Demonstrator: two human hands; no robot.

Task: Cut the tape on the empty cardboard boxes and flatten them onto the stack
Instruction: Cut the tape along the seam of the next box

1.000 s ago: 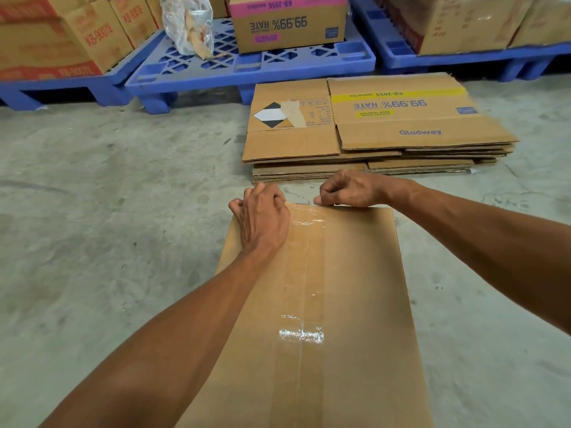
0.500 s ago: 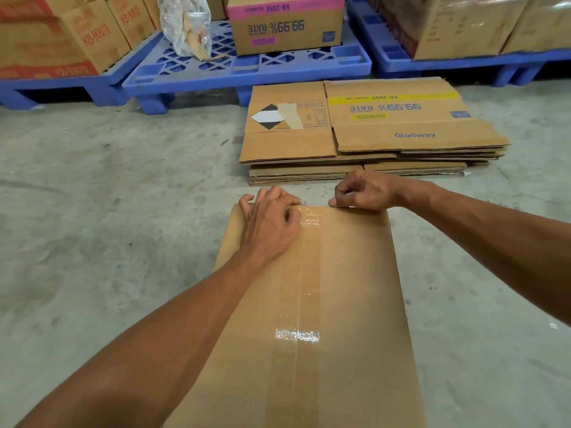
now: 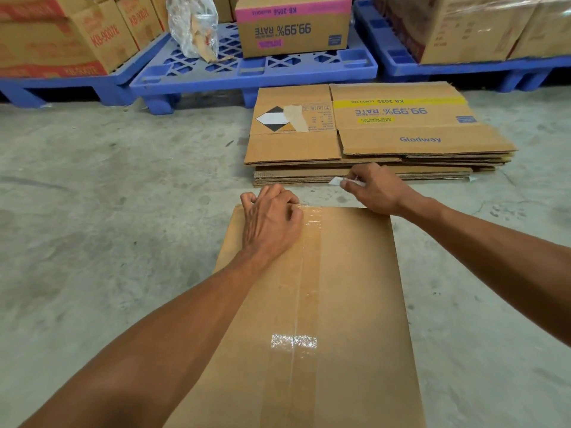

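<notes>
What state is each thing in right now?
box, closed, top seam taped.
tape, unbroken along the visible seam.
left grip, curled over the box's far edge.
right grip, beyond that edge, pinching a small white piece, unidentifiable.
stack, flattened boxes lying on the floor.
pink-banded box, closed, on the blue pallet.

Brightness: bright, even, soft light across the grey concrete floor [image 3: 92, 227].
Glare: white sparkling patch on the clear glossy tape strip [image 3: 293, 341] of the brown cardboard box [image 3: 355, 288].
Shadows: dark band under the blue plastic pallets [image 3: 247, 72] beyond the tape.
Distortion: pallet edges bow far from the tape.
Focus: sharp throughout.
</notes>
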